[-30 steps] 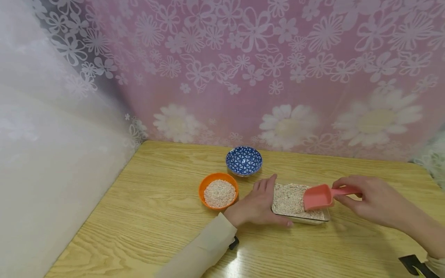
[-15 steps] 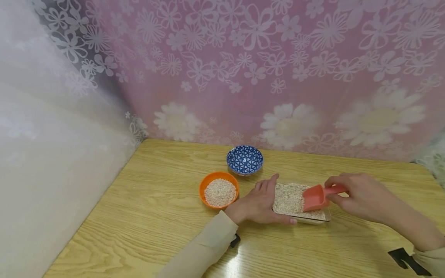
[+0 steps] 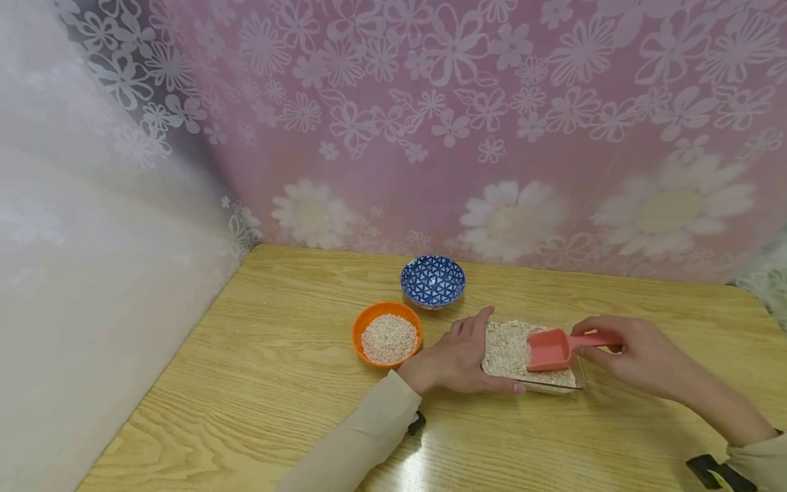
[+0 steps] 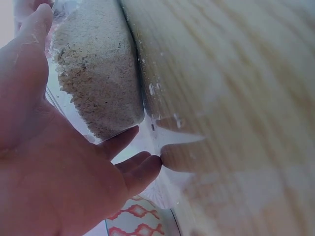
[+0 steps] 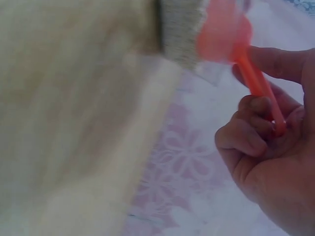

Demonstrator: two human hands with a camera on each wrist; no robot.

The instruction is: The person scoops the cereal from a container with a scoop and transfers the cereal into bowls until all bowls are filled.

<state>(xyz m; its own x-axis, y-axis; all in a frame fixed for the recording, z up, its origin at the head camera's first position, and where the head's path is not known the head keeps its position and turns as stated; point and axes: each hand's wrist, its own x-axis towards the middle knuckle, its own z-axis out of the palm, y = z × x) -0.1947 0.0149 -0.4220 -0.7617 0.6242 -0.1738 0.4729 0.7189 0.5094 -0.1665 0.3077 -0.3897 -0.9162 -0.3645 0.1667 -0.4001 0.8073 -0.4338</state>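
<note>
A clear rectangular container [image 3: 578, 384] full of oat flakes [image 3: 509, 347] stands on the table. My right hand [image 3: 639, 352] holds a pink scoop [image 3: 549, 350] by its handle; the scoop's front edge lies in the oats toward the container's right end. In the right wrist view, fingers [image 5: 246, 130] curl about the scoop handle [image 5: 261, 88]. My left hand [image 3: 458, 359] braces the container's left end with fairly straight fingers, its thumb along the near side. In the left wrist view, fingertips [image 4: 147, 169] touch near the container's lower corner.
An orange bowl [image 3: 363, 345] with oats sits just left of my left hand. Behind it stands a blue-and-white patterned bowl [image 3: 433, 280]. The wooden table [image 3: 295, 410] meets a floral curtain [image 3: 393, 171] at the back and a pale wall [image 3: 111, 287] at left.
The scoop has moved a little left, farther over the oats, and my right hand has shifted left with it. My left hand stays at the container's end.
</note>
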